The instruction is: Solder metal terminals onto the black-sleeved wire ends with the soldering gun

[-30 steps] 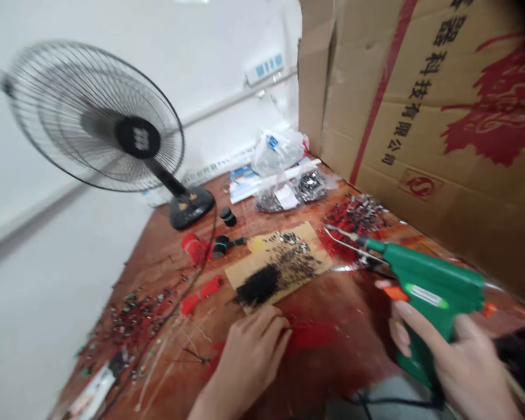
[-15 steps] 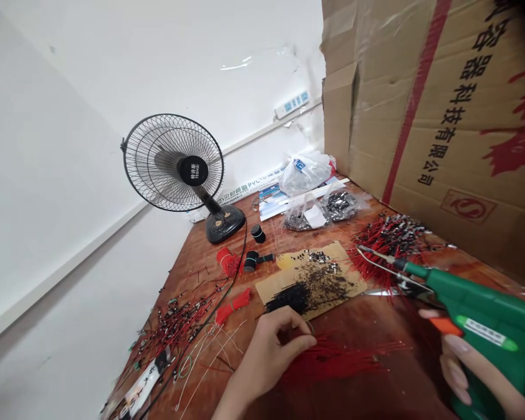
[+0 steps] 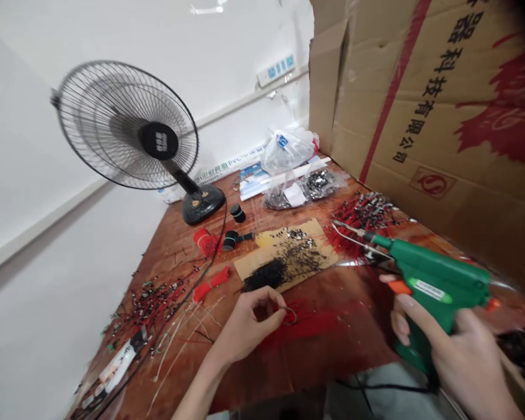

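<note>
My right hand (image 3: pixel 455 344) is wrapped round the handle of a green soldering gun (image 3: pixel 437 274) with an orange trigger, its metal tip pointing left. Thumb and fingertips of my left hand (image 3: pixel 258 318) pinch a thin dark loop of wire (image 3: pixel 291 317). Below and right of that loop lie red wires (image 3: pixel 310 324), blurred. Just beyond my left hand, black wires (image 3: pixel 266 274) rest on a brown cardboard sheet (image 3: pixel 245 263) with small dark bits scattered over it. The soldering tip is over a pile of red wires with black and silver ends (image 3: pixel 367 210).
A black fan (image 3: pixel 203 204) stands at the back left, its cord crossing the table (image 3: pixel 166 233). Plastic bags of small parts (image 3: pixel 317 184) lie at the back. Red bundles (image 3: pixel 212 283) and a wire pile (image 3: pixel 157 303) are at left. A large carton (image 3: pixel 376 116) stands at right.
The whole view has shifted, so the objects sit further left and the table's near edge shows. More of my right hand and the soldering gun is visible. Both hands keep their hold.
</note>
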`<move>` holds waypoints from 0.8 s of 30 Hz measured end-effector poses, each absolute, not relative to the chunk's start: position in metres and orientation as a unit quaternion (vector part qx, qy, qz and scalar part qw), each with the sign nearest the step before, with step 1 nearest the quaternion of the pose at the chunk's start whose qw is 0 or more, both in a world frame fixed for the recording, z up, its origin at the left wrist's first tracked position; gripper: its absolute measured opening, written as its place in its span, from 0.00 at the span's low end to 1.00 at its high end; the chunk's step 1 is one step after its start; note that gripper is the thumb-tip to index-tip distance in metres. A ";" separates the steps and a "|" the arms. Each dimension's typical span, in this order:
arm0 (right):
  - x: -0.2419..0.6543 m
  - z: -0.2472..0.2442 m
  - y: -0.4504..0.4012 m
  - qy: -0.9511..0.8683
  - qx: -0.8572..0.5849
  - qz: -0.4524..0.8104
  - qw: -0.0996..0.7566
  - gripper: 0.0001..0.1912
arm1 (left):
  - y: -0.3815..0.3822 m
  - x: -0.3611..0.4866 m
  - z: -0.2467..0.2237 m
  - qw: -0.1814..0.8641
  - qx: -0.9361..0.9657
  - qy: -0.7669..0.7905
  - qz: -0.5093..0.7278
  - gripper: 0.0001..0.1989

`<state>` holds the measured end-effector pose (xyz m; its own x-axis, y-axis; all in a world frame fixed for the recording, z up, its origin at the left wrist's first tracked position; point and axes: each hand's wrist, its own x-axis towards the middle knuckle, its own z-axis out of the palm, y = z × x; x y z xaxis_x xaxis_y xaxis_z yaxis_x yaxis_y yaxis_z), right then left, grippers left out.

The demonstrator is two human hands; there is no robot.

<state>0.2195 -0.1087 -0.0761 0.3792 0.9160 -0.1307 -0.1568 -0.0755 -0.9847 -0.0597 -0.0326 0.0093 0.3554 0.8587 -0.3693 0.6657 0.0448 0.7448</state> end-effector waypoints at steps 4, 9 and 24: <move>0.219 -0.073 -0.110 -0.283 -0.581 0.485 0.589 0.17 | -0.037 -0.054 0.004 0.468 0.685 0.549 0.100 0.05; 0.217 -0.064 -0.109 -0.287 -0.576 0.484 0.593 0.18 | -0.037 -0.048 0.006 0.470 0.687 0.544 0.106 0.07; 0.218 -0.067 -0.110 -0.248 -0.576 0.500 0.597 0.16 | -0.035 -0.049 0.012 0.449 0.713 0.533 0.080 0.11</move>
<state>0.2184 -0.1102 -0.0672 0.3769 0.8831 -0.2795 -0.3119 -0.1632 -0.9360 -0.0488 -0.0351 0.0117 0.4195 0.8312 -0.3648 0.6877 -0.0287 0.7254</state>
